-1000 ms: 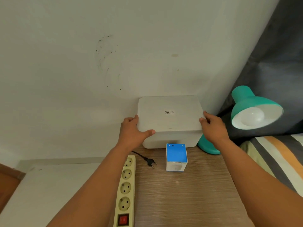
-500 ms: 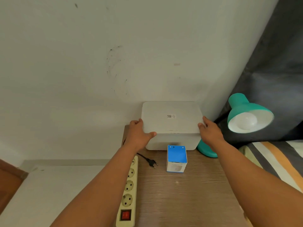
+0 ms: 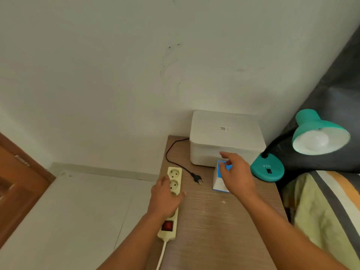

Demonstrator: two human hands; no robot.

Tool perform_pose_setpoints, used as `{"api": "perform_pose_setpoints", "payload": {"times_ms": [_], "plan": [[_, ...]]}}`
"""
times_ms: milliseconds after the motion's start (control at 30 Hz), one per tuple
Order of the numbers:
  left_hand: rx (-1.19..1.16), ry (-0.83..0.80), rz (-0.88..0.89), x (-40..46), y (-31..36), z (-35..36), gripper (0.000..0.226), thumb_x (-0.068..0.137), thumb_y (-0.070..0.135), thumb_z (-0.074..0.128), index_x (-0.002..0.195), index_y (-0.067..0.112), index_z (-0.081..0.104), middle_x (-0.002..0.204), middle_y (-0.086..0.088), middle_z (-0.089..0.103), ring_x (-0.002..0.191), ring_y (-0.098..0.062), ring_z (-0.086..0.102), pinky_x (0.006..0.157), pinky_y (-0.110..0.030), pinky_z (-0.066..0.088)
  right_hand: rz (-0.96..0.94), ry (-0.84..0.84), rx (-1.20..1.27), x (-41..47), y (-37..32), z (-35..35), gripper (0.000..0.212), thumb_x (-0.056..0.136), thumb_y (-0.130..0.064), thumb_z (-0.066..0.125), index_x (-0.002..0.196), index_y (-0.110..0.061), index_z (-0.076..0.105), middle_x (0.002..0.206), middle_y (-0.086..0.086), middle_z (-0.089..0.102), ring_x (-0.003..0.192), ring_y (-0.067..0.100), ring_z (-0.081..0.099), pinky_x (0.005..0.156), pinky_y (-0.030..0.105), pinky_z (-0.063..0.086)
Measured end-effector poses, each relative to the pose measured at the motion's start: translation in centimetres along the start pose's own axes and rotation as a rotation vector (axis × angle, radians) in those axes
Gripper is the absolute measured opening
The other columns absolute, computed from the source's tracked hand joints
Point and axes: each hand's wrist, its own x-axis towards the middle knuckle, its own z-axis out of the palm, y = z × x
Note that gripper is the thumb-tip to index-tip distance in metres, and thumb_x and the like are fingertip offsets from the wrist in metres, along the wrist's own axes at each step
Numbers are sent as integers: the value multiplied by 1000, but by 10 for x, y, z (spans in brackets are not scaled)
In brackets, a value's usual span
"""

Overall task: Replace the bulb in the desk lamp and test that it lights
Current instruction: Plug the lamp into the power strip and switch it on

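The left hand [image 3: 165, 197] lay on the power strip [image 3: 172, 193]; the right hand [image 3: 236, 175] hovered spread over the bulb box [image 3: 219, 184] on the bench [image 3: 218, 227].

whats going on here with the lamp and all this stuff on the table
A person is setting up to swap the bulb in the teal desk lamp. The left hand rests on the power strip; the right hand reaches over the small blue-topped box. The lamp's plug lies loose on the table, and a bulb sits unlit in the shade.

Nothing reads clearly. A small code sticker [image 3: 224, 129] sits on the white box [image 3: 226, 139] beyond the right hand [image 3: 236, 177]; the teal lamp base [image 3: 267, 169] bears blurred lettering.
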Motion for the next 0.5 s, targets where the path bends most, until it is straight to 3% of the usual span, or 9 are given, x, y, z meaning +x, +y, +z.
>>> {"api": "perform_pose_setpoints", "payload": {"times_ms": [133, 300, 500], "plan": [[31, -28, -19, -9, -16, 18, 99, 86, 57, 61, 157, 13, 8, 163, -5, 14, 147, -27, 17, 117, -38, 25, -6, -197, -20, -1, -16, 43, 38, 94, -17, 61, 132, -13, 61, 117, 6, 67, 97, 15, 61, 85, 20, 41], [19, 52, 52, -10, -33, 30, 85, 94, 46, 55, 157, 16, 6, 164, -1, 14, 146, -23, 16, 117, -32, 21, 7, -402, -194, 11, -5, 98, 28, 91, -12, 55, 117, -11, 67, 108, 14, 67, 102, 30, 63, 81, 27, 44], [-37, 95, 59, -7, -38, 36, 84, 94, 44, 56, 157, 18, 7, 164, 2, 15, 147, -21, 15, 117, -29, 16, 102, -441, -407, 27, 23, 129, 24, 93, -13, 50, 111, -8, 65, 117, 18, 57, 110, 36, 58, 92, 42, 50]]}}
